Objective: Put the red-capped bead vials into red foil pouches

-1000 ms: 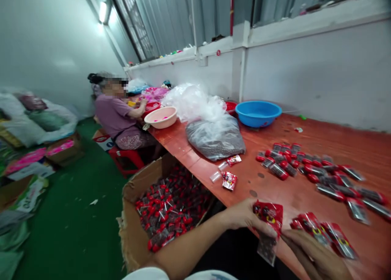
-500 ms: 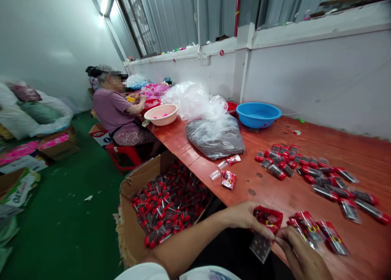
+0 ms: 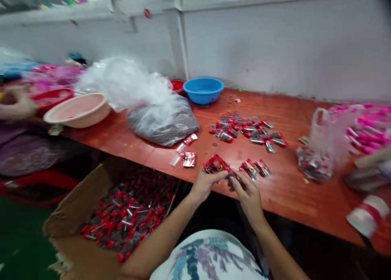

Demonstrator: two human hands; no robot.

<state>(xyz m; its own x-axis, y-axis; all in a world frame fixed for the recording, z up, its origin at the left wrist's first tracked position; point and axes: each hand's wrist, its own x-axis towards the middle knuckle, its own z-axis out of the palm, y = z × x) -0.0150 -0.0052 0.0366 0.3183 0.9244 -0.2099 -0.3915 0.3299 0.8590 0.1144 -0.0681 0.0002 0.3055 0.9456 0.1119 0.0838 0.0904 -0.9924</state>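
At the table's front edge, my left hand (image 3: 204, 186) is closed on a small red printed packet (image 3: 216, 163), thumb on top. My right hand (image 3: 249, 192) meets it from the other side, fingers pinched at the packet's dark end; blur hides the exact grip. Just beyond my right hand lie several similar red packets (image 3: 249, 168). Farther back is a loose group of small clear tubes (image 3: 226, 136) with red caps and dark contents. Left of the held packet lies another red packet (image 3: 189, 159) beside an empty clear tube (image 3: 175, 161).
Below the table edge, a cardboard box (image 3: 65, 214) holds many red-capped tubes. A plastic bag (image 3: 165, 123) of dark beads, a blue basin (image 3: 203, 90) and a cream basin (image 3: 77, 111) stand on the table (image 3: 293, 198). A tied bag (image 3: 314, 162) and pink pieces (image 3: 369, 127) are right.
The view has swung right and down, bringing the right-hand bag and pink pieces in. The co-worker is now mostly out of view at left. Both hands still hold the packet, now raised towards level.
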